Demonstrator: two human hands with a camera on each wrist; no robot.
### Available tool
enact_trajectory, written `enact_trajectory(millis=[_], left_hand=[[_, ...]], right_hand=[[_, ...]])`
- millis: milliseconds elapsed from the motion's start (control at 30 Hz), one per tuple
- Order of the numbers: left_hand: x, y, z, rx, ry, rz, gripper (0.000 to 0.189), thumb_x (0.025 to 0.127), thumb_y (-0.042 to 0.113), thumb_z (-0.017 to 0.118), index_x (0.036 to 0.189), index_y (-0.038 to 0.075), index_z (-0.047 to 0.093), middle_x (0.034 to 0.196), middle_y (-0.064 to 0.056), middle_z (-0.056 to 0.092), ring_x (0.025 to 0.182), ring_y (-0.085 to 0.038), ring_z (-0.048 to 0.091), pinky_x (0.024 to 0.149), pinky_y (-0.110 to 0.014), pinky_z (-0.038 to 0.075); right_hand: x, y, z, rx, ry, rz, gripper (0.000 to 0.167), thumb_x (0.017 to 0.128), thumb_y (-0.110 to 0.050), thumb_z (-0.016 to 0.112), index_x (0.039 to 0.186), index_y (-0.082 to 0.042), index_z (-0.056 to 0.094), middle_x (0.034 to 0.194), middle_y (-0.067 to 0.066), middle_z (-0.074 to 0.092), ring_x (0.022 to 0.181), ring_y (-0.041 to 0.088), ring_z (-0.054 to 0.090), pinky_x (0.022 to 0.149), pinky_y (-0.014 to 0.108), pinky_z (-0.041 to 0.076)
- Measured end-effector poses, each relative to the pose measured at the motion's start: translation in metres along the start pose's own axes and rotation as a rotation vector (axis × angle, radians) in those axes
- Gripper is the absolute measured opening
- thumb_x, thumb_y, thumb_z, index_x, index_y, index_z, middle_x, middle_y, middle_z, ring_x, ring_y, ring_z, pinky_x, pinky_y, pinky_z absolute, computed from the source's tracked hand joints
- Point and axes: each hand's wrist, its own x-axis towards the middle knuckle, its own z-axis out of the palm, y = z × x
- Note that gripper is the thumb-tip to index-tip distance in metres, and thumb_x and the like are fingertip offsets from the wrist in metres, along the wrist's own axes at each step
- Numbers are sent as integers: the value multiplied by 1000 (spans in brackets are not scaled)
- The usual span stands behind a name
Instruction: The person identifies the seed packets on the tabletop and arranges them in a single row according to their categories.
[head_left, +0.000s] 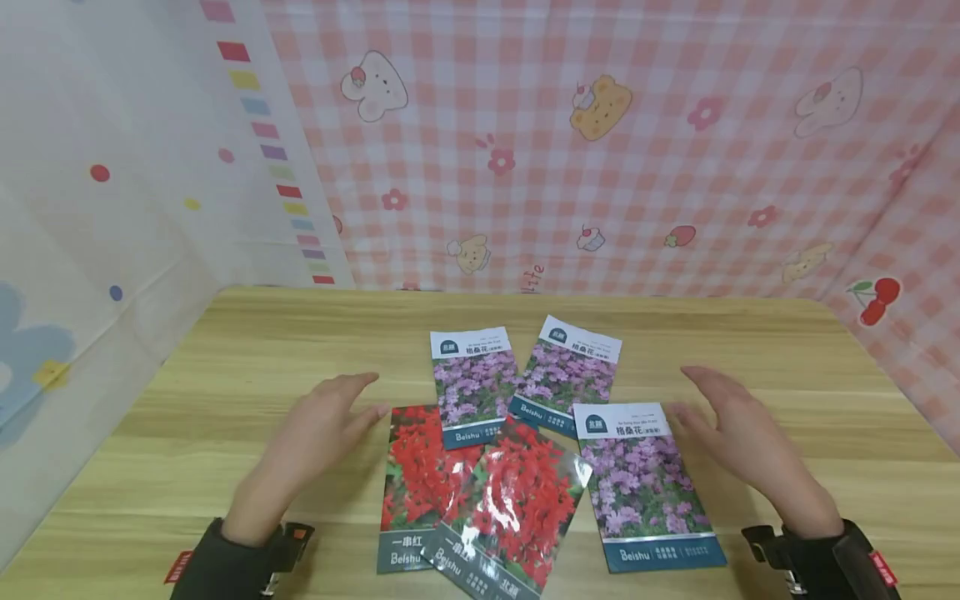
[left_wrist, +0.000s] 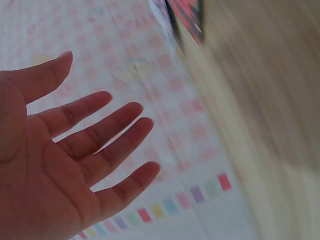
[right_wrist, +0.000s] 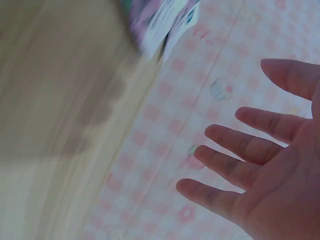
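Observation:
Several flower seed packets lie loosely grouped on the wooden table. Two show red flowers: one red packet [head_left: 525, 500] overlaps the other red packet [head_left: 412, 475]. Three show purple flowers: an upper left purple packet [head_left: 474, 387] laps over the reds, an upper right purple packet [head_left: 573, 371] is tilted, and a lower right purple packet [head_left: 645, 492] lies nearest my right hand. My left hand [head_left: 311, 437], fingers spread and palm bare in its wrist view, hovers left of the packets. On their right my right hand [head_left: 750, 437] is likewise held with straight, spread fingers, holding nothing.
The wooden table [head_left: 187, 467] reaches back to a pink checked cloth [head_left: 525, 208] with cartoon prints. A white dotted cloth [head_left: 150, 225] hangs on the left side. Black straps [head_left: 240, 567] with wrist devices circle both wrists.

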Motion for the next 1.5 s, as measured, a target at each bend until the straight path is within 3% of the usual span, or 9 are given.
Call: enact_trajectory(millis=[233,400,633,733,867,1000,1300,1500], left_hand=[[-5,34,6,-17,-78,25,45,87,27,62,122,0,55,117,-19,57,108,-37,52,89,-50,44],[-11,53,13,-3,-117,88,45,84,27,66,118,-1,57,111,-16,60,103,-34,56,86,-47,46],[-19,67,25,36,-238,292,43,85,31,64,116,2,60,109,-12,60,104,-29,55,84,-49,45],[-23,71,30,52,-311,337,40,84,32,65,116,9,61,110,-7,60,105,-25,53,84,-50,44],[-25,74,36,114,-448,351,42,82,35,66,120,15,61,122,-6,56,115,-27,48,88,-51,42],[-27,77,41,161,-550,346,46,80,37,67,122,20,60,132,-3,50,123,-29,42,93,-54,38],[-30,80,47,176,-621,314,49,79,39,67,125,23,57,137,0,44,126,-23,39,97,-53,33],[-33,81,50,201,-609,320,50,80,40,66,126,23,56,137,-2,44,127,-23,38,97,-54,33]], right_hand=[[1,-30,10,14,-13,-18,47,88,-18,61,123,10,49,120,31,49,112,48,43,88,59,37],[0,-45,16,12,1,-62,40,84,-15,65,115,8,56,110,25,58,105,42,50,84,55,43],[-1,-53,28,35,-14,-123,29,82,-16,67,102,5,64,99,17,64,94,34,58,79,49,47],[0,-54,34,71,-60,-119,25,82,-16,68,99,3,66,93,11,65,86,27,60,73,43,49],[1,-55,43,135,-143,-112,20,83,-14,67,96,0,66,81,-1,60,72,12,55,62,30,47],[3,-56,48,196,-228,-118,16,84,-13,65,95,-1,66,77,-5,58,69,7,52,59,24,46],[12,-58,53,247,-348,-110,16,83,-10,65,95,0,66,78,-4,59,68,7,54,60,24,46],[15,-62,54,268,-387,-83,15,80,-8,66,93,1,66,70,-5,56,62,7,49,56,23,42]])
